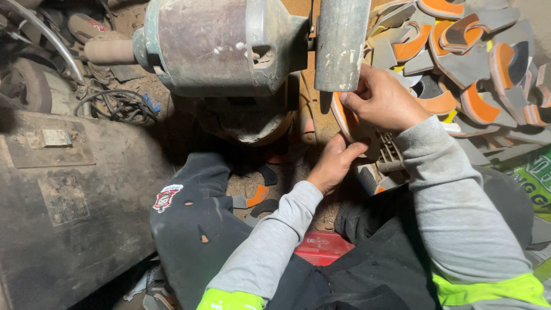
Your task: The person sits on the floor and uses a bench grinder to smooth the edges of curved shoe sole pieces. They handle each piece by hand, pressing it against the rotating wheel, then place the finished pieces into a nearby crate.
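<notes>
Both my hands hold one curved orange and grey sole piece just under the grey grinding wheel of a bench grinder. My right hand grips the piece from above, fingers close to the wheel's lower edge. From below, my left hand supports it with thumb and fingers closed on it. The grinder's motor housing sits left of the wheel. Whether the piece touches the wheel I cannot tell.
A pile of several orange and grey sole pieces lies at the upper right. A dark metal box stands at the left, cables behind it. Loose pieces and a red box lie between my knees.
</notes>
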